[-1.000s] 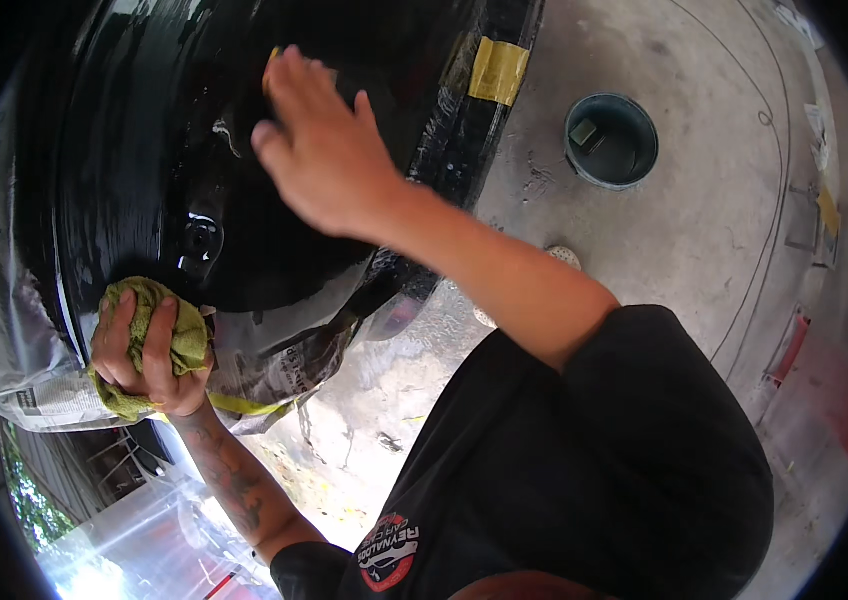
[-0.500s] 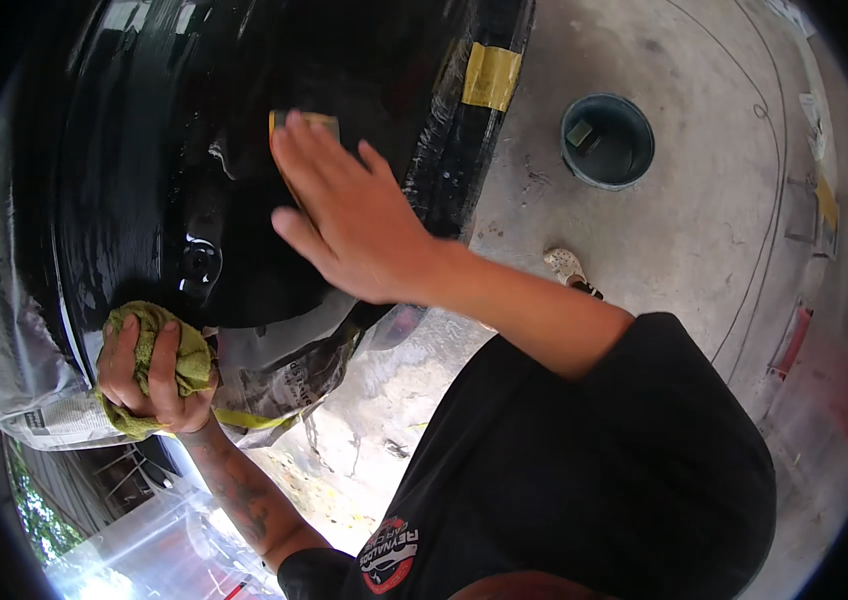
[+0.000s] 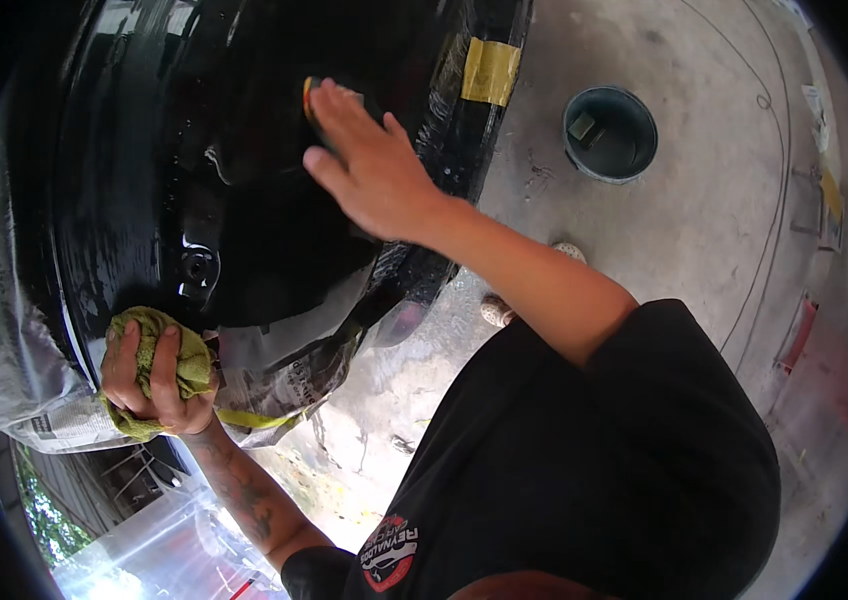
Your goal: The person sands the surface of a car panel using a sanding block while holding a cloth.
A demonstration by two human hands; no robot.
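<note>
A wet, glossy black car panel [image 3: 254,230] curves across the left and middle of the view. My right hand [image 3: 369,165] lies over a thin sanding pad [image 3: 310,95], pressing it to the panel with fingers stretched and thumb apart. Only the pad's orange edge and a dark side peek out; my palm hides the rest. Down at the panel's lower left, my left hand [image 3: 149,385] grips a bunched green towel [image 3: 184,360] with its fingers wrapped over it, resting against the panel's edge.
Newspaper masking [image 3: 289,385] hangs along the panel's lower edge. Yellow tape [image 3: 491,72] sits on its right border. A dark bucket [image 3: 611,134] of water, with a small pad inside, stands on the concrete floor [image 3: 684,230]. A thin cable [image 3: 777,190] runs along the floor at right.
My right hand has slid up and to the right over the panel, taking the sanding pad with it. My left hand stays on the towel.
</note>
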